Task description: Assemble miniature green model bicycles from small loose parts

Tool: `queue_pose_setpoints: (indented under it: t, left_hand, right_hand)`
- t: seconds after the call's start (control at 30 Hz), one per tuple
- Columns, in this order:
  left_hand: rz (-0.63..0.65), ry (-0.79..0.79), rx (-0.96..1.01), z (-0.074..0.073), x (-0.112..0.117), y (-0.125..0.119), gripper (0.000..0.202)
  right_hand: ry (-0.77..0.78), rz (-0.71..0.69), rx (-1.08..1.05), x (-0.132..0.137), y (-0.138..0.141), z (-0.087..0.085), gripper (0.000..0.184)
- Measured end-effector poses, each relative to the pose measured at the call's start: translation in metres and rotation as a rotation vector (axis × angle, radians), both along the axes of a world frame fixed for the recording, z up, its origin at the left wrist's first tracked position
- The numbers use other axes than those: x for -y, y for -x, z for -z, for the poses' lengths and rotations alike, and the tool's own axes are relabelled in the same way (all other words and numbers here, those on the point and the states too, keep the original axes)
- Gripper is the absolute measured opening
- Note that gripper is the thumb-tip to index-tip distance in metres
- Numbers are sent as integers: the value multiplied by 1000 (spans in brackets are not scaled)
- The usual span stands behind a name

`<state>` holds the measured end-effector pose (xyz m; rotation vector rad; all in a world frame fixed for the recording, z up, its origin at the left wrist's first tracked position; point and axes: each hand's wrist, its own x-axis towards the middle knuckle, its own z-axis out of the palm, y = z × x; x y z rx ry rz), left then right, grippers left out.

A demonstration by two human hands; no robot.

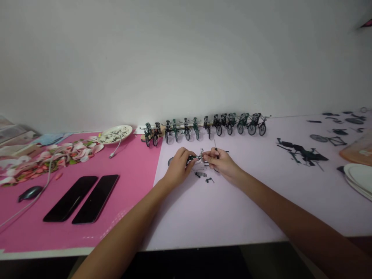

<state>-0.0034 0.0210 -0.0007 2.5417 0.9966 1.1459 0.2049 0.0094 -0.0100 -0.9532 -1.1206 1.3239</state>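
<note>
A partly built model bicycle [192, 157] lies in front of me, with one wheel [170, 161] showing past my left fingers. My left hand [180, 167] is closed round its frame. My right hand [223, 163] pinches the small silver part [202, 155] at the bicycle's other end. A thin dark rod with a slim metal tip [215, 144] sticks up from my right fingers; its kind is unclear. Fingers hide much of the bicycle. Just below the hands lie small loose dark parts, among them a pedal crank-like piece [209, 180] and a grey oblong piece [200, 174].
Several finished model bicycles [186, 130] stand along the wall. Dark parts [305, 152] lie at right, near white plates [359, 176]. On the pink mat [130, 201] at left are two black phones [95, 199], petals [75, 151], a cable [48, 174] and a plate of small pieces [128, 131].
</note>
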Motion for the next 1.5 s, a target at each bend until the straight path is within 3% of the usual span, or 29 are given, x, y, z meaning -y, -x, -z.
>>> queue_pose_setpoints:
  t: [0.33, 0.6, 0.73, 0.8, 0.9, 1.07, 1.23, 1.5]
  left_hand:
    - [-19, 2, 68, 3, -1, 0, 17]
    - [12, -15, 113, -2, 2, 0, 18]
    - [-6, 29, 127, -1, 2, -1, 20]
    - [-32, 67, 134, 1, 2, -1, 34]
    - [-55, 104, 124, 4, 0, 1, 69]
    - [-45, 139, -45, 2, -11, 15, 87]
    - [-152, 133, -275, -7, -26, 38, 91]
    - [-225, 346, -462, -7, -35, 57, 85]
  right_hand:
    - [-429, 178, 447, -2, -2, 7, 36]
    - [-425, 102, 345, -3, 1, 13, 47]
    - [-413, 150, 273, 0, 5, 10, 53]
    - [-423, 204, 272, 1, 5, 6, 53]
    - [-440, 304, 300, 2, 4, 2, 50]
    - [-436, 429, 364, 1, 0, -1, 50]
    - [-421, 414, 366, 2, -2, -3, 49]
    - [-417, 425, 349, 3, -1, -2, 50]
